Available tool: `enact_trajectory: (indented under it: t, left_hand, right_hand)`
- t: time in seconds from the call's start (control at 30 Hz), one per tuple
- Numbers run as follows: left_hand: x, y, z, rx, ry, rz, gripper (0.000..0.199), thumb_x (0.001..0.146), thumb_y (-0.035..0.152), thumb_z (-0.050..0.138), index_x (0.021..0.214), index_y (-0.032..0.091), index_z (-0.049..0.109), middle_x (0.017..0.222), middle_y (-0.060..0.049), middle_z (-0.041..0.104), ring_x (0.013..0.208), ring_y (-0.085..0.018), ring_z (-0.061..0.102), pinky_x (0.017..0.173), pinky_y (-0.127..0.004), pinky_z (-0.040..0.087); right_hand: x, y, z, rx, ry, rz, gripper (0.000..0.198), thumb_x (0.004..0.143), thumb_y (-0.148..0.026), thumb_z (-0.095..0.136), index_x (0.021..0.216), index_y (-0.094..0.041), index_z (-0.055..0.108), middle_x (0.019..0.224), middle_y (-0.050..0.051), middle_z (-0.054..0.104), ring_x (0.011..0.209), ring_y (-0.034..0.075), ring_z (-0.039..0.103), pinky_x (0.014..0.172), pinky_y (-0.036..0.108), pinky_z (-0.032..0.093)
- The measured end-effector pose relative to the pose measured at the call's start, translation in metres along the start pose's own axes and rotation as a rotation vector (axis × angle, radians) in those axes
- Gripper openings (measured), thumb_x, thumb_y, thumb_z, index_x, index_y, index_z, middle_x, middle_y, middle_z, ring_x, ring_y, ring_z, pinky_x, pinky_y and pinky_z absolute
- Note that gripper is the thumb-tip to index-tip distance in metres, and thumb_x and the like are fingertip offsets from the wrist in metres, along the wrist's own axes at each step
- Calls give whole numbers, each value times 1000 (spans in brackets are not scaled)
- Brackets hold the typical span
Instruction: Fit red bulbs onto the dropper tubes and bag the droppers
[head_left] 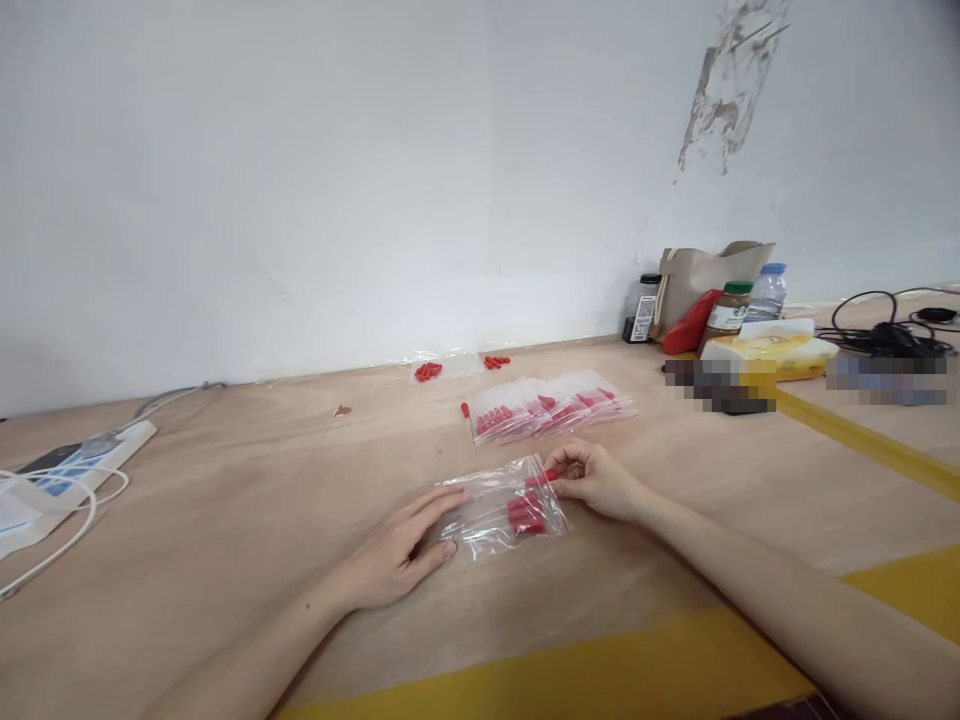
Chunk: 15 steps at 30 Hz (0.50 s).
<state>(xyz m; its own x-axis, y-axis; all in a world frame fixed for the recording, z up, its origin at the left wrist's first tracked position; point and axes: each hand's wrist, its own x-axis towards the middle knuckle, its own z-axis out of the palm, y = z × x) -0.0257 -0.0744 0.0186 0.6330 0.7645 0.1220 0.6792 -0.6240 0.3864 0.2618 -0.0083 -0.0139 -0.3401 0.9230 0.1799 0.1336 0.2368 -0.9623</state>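
Observation:
A clear zip bag (487,530) lies flat on the table between my hands. Several red handles (526,513) sit side by side at its right end, with thin shafts pointing left. My left hand (401,550) rests at the bag's left end, fingers stretched out and thumb apart, touching the plastic. At the right end, by the bag's mouth, the fingers of my right hand (592,480) pinch a slim red-handled tool (541,478); its far end lies in or behind the plastic, I cannot tell which. Beyond the bag, a single red-handled tool (466,412) lies loose.
Overlapping filled bags (555,410) lie behind my hands. Small red pieces (428,372) rest on plastic near the wall. A power strip (112,455) with white cables is at left; a tissue pack (772,355), a green-lidded jar (727,310) and black cables (889,340) are at right.

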Motion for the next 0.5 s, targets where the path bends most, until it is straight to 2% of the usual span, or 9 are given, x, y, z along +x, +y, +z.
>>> enact_trajectory:
  t: [0.07, 0.17, 0.27, 0.37, 0.43, 0.5]
  left_hand:
    - [0, 0, 0, 0, -4, -5, 44, 89, 30, 39, 132, 28, 30, 137, -2, 32, 123, -20, 33, 101, -36, 31]
    - [0, -1, 1, 9, -7, 3, 43, 89, 31, 39, 131, 28, 30, 137, -2, 33, 123, -20, 32, 101, -36, 30]
    - [0, -1, 1, 16, -9, 16, 43, 89, 30, 39, 131, 27, 31, 137, -2, 33, 123, -19, 33, 101, -36, 31]
    - [1, -1, 1, 20, -7, 23, 43, 89, 30, 39, 131, 27, 32, 136, -2, 34, 123, -19, 33, 101, -36, 31]
    - [1, -2, 1, 26, -12, 27, 42, 89, 29, 39, 131, 27, 32, 136, -2, 34, 123, -19, 33, 101, -36, 31]
    - [1, -2, 2, 34, -20, 33, 41, 89, 28, 39, 130, 28, 34, 137, -2, 34, 124, -19, 32, 101, -36, 30]
  right_hand:
    - [3, 1, -3, -35, 9, -26, 29, 54, -33, 73, 72, -15, 59, 70, 1, 58, 63, 13, 54, 61, 27, 44]
    - [4, -1, -4, -205, 42, -105, 25, 60, -33, 69, 78, -16, 65, 73, 2, 59, 65, 14, 54, 62, 28, 44]
    - [3, -6, 0, -357, -2, -247, 16, 71, -26, 58, 82, -19, 68, 81, 4, 59, 73, 15, 55, 69, 28, 44]
    - [1, -9, 8, -457, -25, -350, 19, 76, -19, 51, 82, -22, 69, 87, 4, 63, 82, 16, 56, 76, 29, 43]
    - [1, -10, 13, -491, -12, -309, 19, 76, -19, 50, 79, -22, 69, 81, 3, 65, 77, 16, 57, 72, 28, 43]
    - [0, -9, 16, -486, 38, -212, 16, 75, -21, 51, 72, -19, 67, 71, 3, 65, 67, 15, 57, 63, 26, 44]
